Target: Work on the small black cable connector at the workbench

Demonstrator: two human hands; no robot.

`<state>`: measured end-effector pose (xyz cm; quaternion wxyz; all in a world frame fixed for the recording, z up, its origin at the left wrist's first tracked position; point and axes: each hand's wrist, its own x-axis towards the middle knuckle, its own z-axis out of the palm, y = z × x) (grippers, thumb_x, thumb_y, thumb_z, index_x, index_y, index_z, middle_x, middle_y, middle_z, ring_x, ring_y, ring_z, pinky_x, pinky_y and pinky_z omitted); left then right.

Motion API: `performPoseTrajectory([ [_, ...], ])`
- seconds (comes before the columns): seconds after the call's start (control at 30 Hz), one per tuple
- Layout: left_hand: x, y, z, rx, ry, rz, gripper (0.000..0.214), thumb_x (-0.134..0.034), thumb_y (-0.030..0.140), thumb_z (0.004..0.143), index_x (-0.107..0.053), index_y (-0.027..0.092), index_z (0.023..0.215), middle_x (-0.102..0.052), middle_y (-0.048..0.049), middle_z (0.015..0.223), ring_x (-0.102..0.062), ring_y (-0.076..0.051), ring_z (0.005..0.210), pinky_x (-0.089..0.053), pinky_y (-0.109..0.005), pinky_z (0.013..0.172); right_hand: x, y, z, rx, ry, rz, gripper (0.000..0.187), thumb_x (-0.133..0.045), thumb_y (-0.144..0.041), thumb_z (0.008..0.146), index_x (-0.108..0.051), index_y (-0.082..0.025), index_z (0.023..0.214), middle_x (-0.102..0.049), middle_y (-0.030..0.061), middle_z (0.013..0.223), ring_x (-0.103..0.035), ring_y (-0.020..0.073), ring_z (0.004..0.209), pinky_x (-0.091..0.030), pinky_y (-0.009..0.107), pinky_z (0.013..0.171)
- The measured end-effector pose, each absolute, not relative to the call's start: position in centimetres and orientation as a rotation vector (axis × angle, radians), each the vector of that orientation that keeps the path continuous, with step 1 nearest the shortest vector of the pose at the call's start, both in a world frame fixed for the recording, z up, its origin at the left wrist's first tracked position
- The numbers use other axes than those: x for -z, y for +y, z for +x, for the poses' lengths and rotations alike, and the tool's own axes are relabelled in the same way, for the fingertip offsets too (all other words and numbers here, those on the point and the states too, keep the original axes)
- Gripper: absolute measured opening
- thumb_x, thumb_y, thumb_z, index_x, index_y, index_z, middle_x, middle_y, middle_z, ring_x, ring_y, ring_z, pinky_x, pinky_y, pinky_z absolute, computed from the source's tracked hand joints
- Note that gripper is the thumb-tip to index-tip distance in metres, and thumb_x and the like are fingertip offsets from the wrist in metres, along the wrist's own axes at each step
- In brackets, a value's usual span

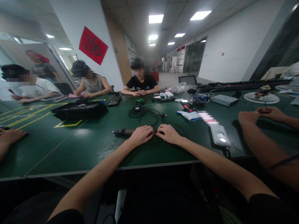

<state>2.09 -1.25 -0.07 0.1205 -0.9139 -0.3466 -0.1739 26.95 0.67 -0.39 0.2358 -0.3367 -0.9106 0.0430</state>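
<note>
A dark, pen-like electric screwdriver lies on the green table with its tip pointing left. My left hand is closed around its rear end. Fingertip to fingertip with it, my right hand pinches a thin dark cord end at the tool's tail. That small spot between the hands is mostly covered by fingers. From under my right hand a black power cord loops back to a plug and a loose coil just beyond my hands.
A black tray stands at the left. To the right lie a white power bank, a blue-and-white packet and a round white fan part. Another person's hands work close at the right; more people sit across the table.
</note>
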Motion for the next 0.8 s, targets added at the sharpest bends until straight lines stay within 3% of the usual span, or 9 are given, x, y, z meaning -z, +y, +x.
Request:
performPoseTrajectory([
  [0.27,0.54,-0.9,1.86,0.509,-0.954,-2.691,0.018,-0.051,0.033,0.106,-0.06,0.024,0.119,-0.069,-0.0056,0.119,-0.066,-0.02,0.107,-0.052,-0.034,0.091,0.41,0.66,26.92,-0.123,-2.493,-0.931,0.026,-0.062,-0.042,0.104,-0.074,-0.021,0.096,-0.067,0.0073,0.107,-0.061,0.0216,0.1,-0.042,0.036,0.09],
  [0.47,0.52,-0.87,2.23,0.452,-1.085,-2.609,0.019,-0.051,0.039,0.106,-0.061,0.023,0.106,-0.069,-0.0053,0.102,-0.066,-0.022,0.095,-0.052,-0.034,0.079,0.42,0.74,26.9,-0.122,-2.505,-0.935,0.025,-0.062,-0.042,0.104,-0.074,-0.021,0.096,-0.067,0.0069,0.106,-0.06,0.0215,0.099,-0.042,0.035,0.089],
  [0.63,0.2,-1.12,2.06,0.515,-1.001,-2.691,0.02,-0.053,0.032,0.104,-0.061,0.025,0.12,-0.069,-0.0064,0.113,-0.067,-0.022,0.105,-0.053,-0.036,0.092,0.52,0.67,26.86,-0.108,-2.489,-0.94,0.026,-0.062,-0.043,0.104,-0.075,-0.021,0.095,-0.067,0.007,0.106,-0.06,0.0216,0.1,-0.042,0.035,0.091],
  [0.8,0.4,-0.99,2.04,0.504,-1.059,-2.657,0.016,-0.052,0.036,0.105,-0.061,0.024,0.11,-0.07,-0.0054,0.106,-0.067,-0.021,0.099,-0.053,-0.034,0.085,0.5,0.66,26.94,-0.112,-2.499,-0.924,0.026,-0.061,-0.042,0.104,-0.074,-0.021,0.095,-0.067,0.0068,0.107,-0.06,0.0212,0.099,-0.043,0.035,0.09],
])
